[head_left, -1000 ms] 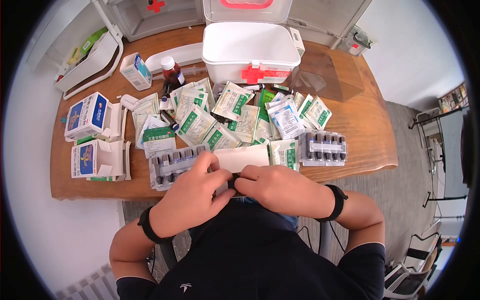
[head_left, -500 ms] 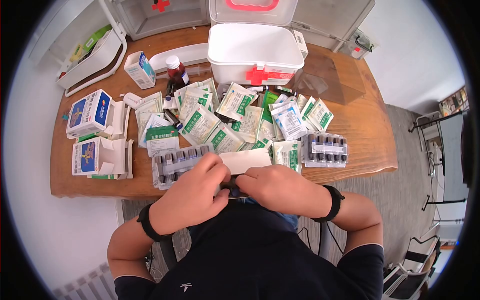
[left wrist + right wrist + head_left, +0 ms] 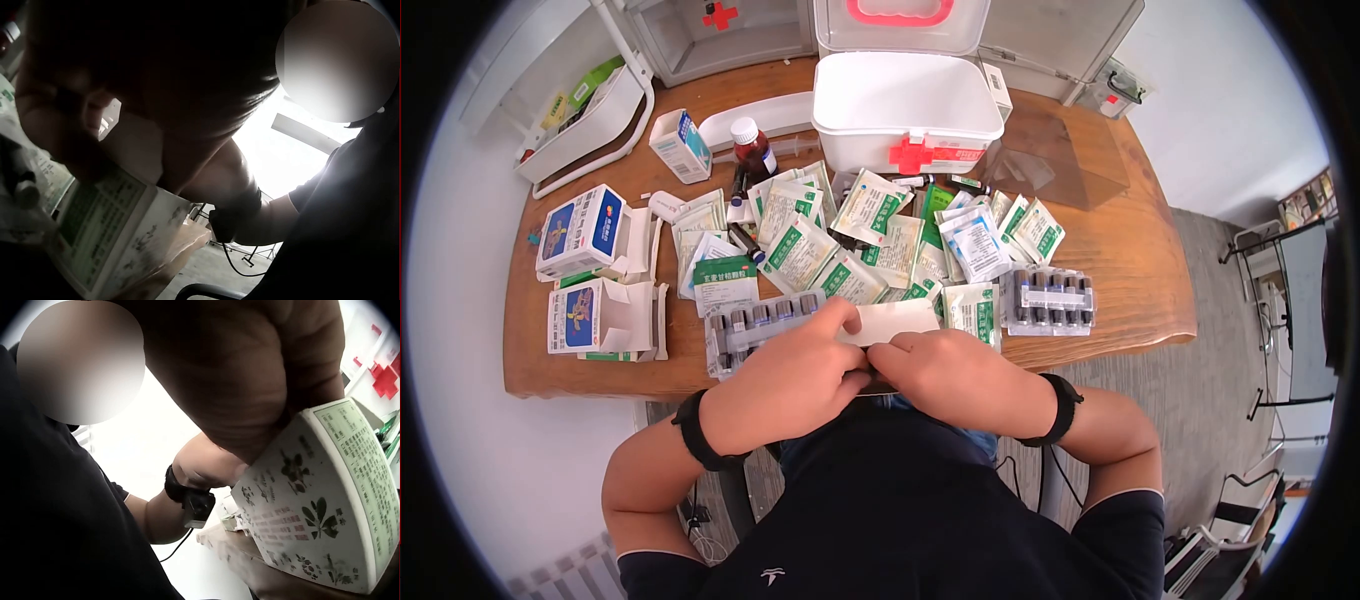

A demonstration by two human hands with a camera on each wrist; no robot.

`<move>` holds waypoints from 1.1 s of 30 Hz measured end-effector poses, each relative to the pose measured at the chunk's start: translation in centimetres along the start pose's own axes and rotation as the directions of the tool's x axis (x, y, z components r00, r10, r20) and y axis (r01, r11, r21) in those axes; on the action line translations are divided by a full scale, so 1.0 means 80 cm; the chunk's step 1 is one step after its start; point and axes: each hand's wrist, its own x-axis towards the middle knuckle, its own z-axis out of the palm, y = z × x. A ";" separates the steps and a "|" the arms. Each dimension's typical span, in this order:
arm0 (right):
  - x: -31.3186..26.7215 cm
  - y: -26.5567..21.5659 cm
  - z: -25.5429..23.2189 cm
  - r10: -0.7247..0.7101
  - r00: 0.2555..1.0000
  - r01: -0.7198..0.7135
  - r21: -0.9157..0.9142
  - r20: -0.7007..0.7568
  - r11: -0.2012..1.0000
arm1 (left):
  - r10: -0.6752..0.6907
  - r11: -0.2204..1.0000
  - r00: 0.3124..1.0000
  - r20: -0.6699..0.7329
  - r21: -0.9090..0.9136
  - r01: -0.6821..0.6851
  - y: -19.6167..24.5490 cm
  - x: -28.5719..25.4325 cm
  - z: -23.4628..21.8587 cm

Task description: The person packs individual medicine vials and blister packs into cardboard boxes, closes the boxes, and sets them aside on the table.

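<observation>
At the table's front edge, before the torso, is a medicine box (image 3: 312, 512), white with plant prints and a green text panel. Its pale flap (image 3: 890, 322) stands raised on the far side. My left hand (image 3: 785, 372) grips the box's left end, fingers and thumb bent about the opening; in the left wrist view the fingers lie over the green panel. Close beside it, my right hand (image 3: 960, 375) holds the box at the opening with curled fingers. Both hands hide most of the box's inside. Blister trays of dark vials (image 3: 750, 328) (image 3: 1048, 302) lie on either side.
Medicine sachets (image 3: 800, 250) are heaped mid-table. Behind them stand a white first-aid box (image 3: 860, 125) with its lid up and a brown bottle (image 3: 752, 155). Cartons (image 3: 580, 232) sit at the left; a small upright box (image 3: 682, 147) is farther back.
The hands have drawn closer over the box's opening. A dark vial that showed between the fingers is now mostly hidden, and the left thumb has shifted inward.
</observation>
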 end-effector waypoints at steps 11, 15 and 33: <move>0.001 0.000 0.001 0.005 1.000 -0.005 0.005 -0.012 1.000 | 0.054 0.994 0.993 -0.109 0.100 -0.043 0.010 -0.016 0.005; 0.001 0.000 0.001 0.002 1.000 -0.002 -0.008 -0.009 1.000 | 0.071 0.940 0.993 -0.095 0.340 -0.035 0.013 -0.017 0.011; -0.003 0.006 0.012 -0.018 0.992 0.018 0.002 -0.122 1.000 | 0.090 0.964 0.995 -0.042 0.255 -0.076 0.017 -0.017 0.007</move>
